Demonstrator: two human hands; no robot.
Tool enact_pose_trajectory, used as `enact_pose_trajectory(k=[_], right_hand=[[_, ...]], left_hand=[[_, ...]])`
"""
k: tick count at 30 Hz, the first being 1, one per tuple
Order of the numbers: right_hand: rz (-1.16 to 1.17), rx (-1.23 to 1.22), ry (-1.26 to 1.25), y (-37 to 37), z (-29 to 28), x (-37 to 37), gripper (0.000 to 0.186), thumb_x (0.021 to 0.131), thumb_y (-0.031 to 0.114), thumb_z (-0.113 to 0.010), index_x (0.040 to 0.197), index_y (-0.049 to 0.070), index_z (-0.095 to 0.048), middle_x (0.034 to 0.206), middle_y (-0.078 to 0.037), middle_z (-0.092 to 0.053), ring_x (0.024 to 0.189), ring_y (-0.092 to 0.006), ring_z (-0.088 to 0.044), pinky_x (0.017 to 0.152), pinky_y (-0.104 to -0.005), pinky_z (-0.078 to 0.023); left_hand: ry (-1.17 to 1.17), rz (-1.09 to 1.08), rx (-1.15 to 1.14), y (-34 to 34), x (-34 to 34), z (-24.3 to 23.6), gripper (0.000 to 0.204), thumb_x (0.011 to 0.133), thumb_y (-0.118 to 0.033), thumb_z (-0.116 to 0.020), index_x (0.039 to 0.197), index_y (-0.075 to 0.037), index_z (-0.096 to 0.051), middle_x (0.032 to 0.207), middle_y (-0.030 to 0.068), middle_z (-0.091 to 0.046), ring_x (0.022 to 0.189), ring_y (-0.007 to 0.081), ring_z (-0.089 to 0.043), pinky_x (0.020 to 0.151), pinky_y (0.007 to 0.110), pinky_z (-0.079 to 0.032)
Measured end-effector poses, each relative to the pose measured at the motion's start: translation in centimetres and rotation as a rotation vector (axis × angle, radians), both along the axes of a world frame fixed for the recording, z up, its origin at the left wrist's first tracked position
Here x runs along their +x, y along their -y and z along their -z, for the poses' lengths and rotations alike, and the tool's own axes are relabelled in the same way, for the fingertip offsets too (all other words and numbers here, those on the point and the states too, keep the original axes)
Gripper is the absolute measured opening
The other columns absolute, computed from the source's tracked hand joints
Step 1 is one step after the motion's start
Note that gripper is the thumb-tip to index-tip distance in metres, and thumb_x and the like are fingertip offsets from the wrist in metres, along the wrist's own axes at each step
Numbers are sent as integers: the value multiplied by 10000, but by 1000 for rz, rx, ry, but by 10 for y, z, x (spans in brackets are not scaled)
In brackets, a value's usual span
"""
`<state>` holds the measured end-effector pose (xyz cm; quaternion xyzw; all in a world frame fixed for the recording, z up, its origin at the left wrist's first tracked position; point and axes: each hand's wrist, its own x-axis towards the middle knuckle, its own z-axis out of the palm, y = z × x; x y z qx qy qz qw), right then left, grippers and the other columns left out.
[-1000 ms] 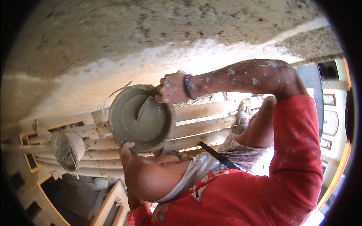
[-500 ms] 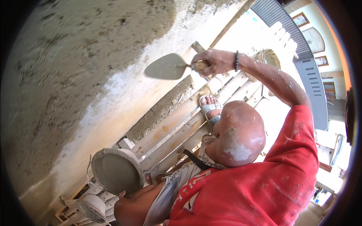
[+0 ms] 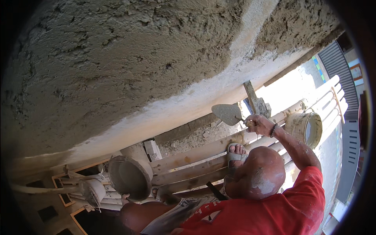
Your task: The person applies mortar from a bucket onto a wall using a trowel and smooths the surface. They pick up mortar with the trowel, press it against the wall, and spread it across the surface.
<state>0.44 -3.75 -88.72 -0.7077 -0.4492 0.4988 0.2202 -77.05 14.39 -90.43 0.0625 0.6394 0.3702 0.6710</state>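
Observation:
My right hand [image 3: 259, 125] is closed round the wooden handle of a pointed trowel [image 3: 227, 113]. A grey film of mortar coats its blade, held close to the wall's lower, pale part. At the lower left, my left hand [image 3: 125, 198] grips the rim of a tilted bucket [image 3: 145, 169]; only some fingertips show. Grey mortar lines the bucket's inside. Rough wet mortar covers the upper wall [image 3: 156, 55], above a white unplastered band. My knee, smeared with mortar, rises between my arms.
Bamboo poles [image 3: 203, 170] form the platform under my sandalled foot. A second bucket [image 3: 303, 127] stands on them at the right. Another small bucket [image 3: 93, 191] is at the lower left. A wooden post and rubble [image 3: 256, 102] lie against the wall's foot.
The view has turned, showing more wall overhead. My right hand has moved the trowel farther away along the wall, towards the post. My left hand stays at the bucket's rim.

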Motion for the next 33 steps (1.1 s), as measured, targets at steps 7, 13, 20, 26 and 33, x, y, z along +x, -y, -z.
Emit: enact_pose_trajectory(k=[7, 13, 20, 26, 33], right_hand=[[-376, -69, -151, -114, -10, -27, 275, 805, 138, -727, 1027, 40, -600, 785, -37, -590, 738, -131, -526, 717, -313, -469], [-565, -72, -73, -135, 3, -42, 369, 787, 201, -743, 1099, 55, -612, 816, -92, -656, 779, -177, -606, 727, -338, -496], [-641, -97, 122, -138, 8, -53, 423, 758, 200, -757, 1093, 7, -587, 830, -89, -657, 792, -193, -611, 723, -333, -504], [-765, -109, 353, -159, -68, -69, 443, 777, 246, -721, 1083, 10, -504, 889, -155, -693, 844, -322, -683, 751, -398, -538], [-1017, 195, 625, -195, -142, -112, 342, 792, 203, -672, 1070, 77, -519, 873, -177, -677, 801, -394, -653, 728, -479, -531]], left_hand=[[16, 18, 59, 43, 10, -10, 559, 721, -73, -539, 1255, 73, -463, 1208, 201, -585, 1106, 368, -586, 995, 502, -475], [-74, -98, 119, 55, 7, -4, 411, 685, -7, -564, 1094, 23, -582, 995, 146, -657, 957, 317, -638, 929, 426, -512], [-31, -132, 175, 63, 27, -10, 459, 682, -20, -568, 1139, 16, -567, 1032, 121, -651, 975, 295, -628, 918, 427, -510], [52, -154, 261, 62, 53, -19, 519, 684, 3, -554, 1203, 15, -540, 1144, 123, -619, 1059, 286, -598, 954, 433, -490], [96, -404, 385, 95, 93, -5, 567, 660, 45, -549, 1225, 17, -532, 1157, 112, -609, 1060, 287, -588, 939, 417, -495]])
